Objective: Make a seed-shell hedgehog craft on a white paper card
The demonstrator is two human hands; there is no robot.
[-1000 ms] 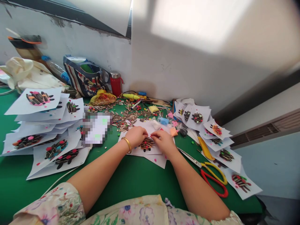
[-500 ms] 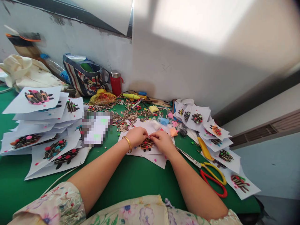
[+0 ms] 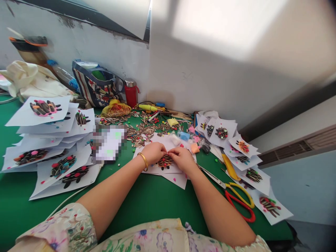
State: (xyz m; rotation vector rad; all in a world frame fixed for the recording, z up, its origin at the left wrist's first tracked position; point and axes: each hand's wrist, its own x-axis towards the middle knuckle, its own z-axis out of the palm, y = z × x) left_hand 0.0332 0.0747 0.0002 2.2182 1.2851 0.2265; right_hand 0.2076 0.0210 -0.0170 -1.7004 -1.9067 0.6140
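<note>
On a white paper sheet point(image 3: 177, 177) at the middle of the green table lies a cluster of dark striped seeds with red dots point(image 3: 165, 162). My left hand point(image 3: 152, 153), a gold bangle at its wrist, is closed in a pinch at the cluster's upper edge. My right hand point(image 3: 180, 158) pinches from the other side, its fingertips almost meeting those of the left. Whatever lies between the fingertips is too small to make out. Loose seeds point(image 3: 140, 132) are scattered just behind the paper.
Stacks of seed pictures stand at left point(image 3: 63, 168) and right point(image 3: 253, 175). Scissors point(image 3: 236, 196) and a yellow cutter point(image 3: 229, 166) lie right of my right hand. Coloured clay point(image 3: 184, 135), a red flask point(image 3: 131, 93), a striped bag point(image 3: 96, 84) and a blurred phone point(image 3: 109, 143) are behind.
The whole view has shifted very slightly. Both hands keep the same pinched pose over the seed cluster.
</note>
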